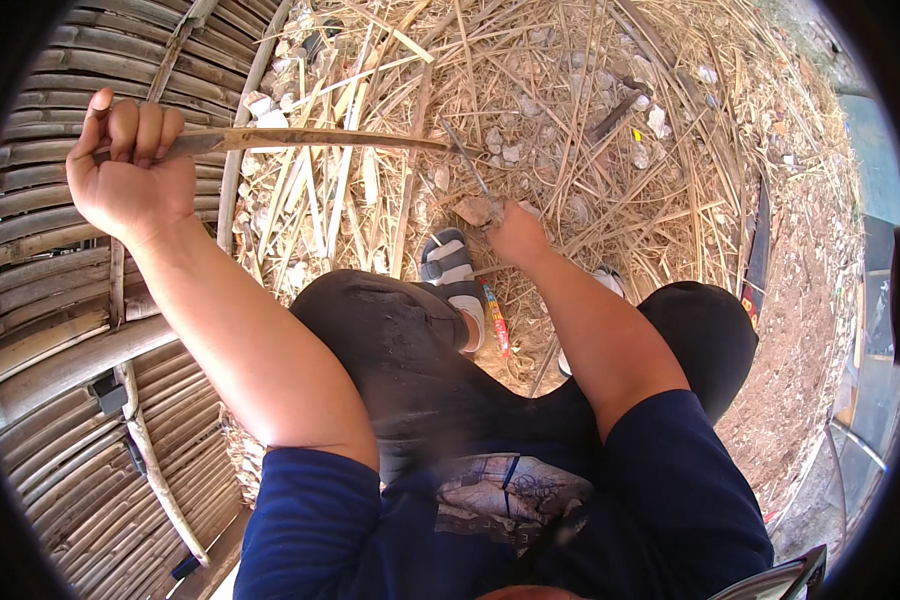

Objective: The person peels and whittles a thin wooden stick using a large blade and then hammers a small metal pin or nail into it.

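My left hand [130,165] is raised at the left, its fingers wrapped around one end of a long brown bamboo strip [320,138]. The strip runs almost level to the right and narrows toward its far end. Low over the litter, my right hand [518,232] is closed on a knife [467,160] with a thin grey blade pointing up and left. That blade meets or crosses the strip near its far end; whether they touch, I cannot tell. A brown wood-like piece [477,211] shows beside my right fingers, and the knife's handle is mostly hidden.
Bamboo slivers and straw [570,60] cover the ground among stones. A slatted bamboo wall [60,250] stands close at the left. My sandalled foot [450,262] rests below the strip, near a red wrapper [495,320]. A dark flat blade-like piece [758,250] lies at the right.
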